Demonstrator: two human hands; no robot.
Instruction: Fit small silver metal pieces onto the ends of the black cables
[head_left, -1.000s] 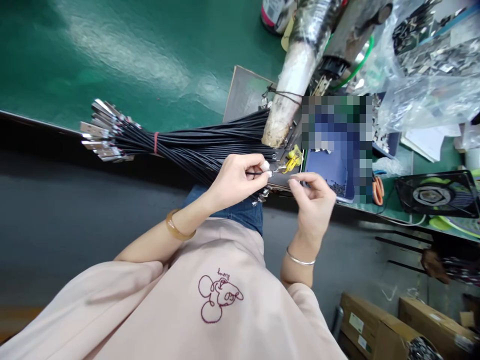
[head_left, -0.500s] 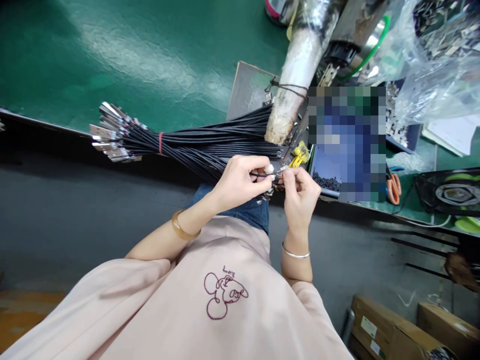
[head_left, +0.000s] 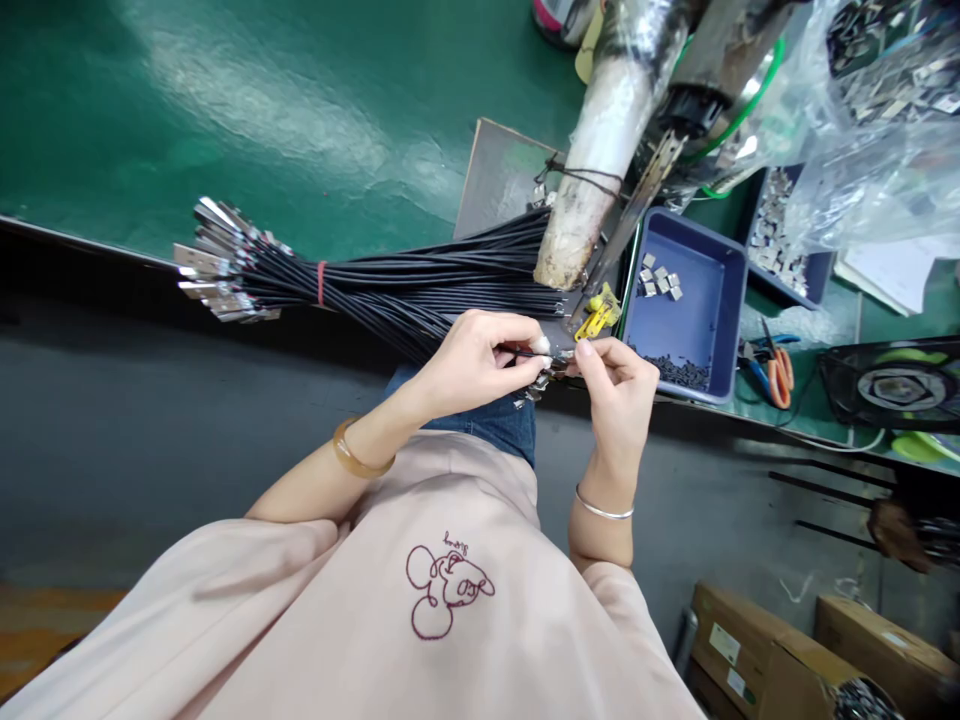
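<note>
My left hand (head_left: 469, 362) pinches the end of one thin black cable just above my lap, at the near edge of the green bench. My right hand (head_left: 616, 385) meets it from the right, its thumb and forefinger pinched on a small metal part (head_left: 564, 356) at the cable tip. A thick bundle of black cables (head_left: 420, 285) tied with a red band lies across the bench edge. Its metal connector ends (head_left: 214, 275) fan out to the left. More loose connector tips hang just below my fingers.
A blue tray (head_left: 716, 330) holding a few small metal pieces and black bits stands right of my hands. A press-like tool wrapped in plastic (head_left: 596, 160) rises behind them. Orange-handled scissors (head_left: 776, 368), a fan (head_left: 889, 385) and plastic bags of parts lie to the right; cardboard boxes (head_left: 757, 650) sit on the floor.
My right hand came in from the right and closed its fingertips on the cable tip held by my left hand. The view shifted slightly.
</note>
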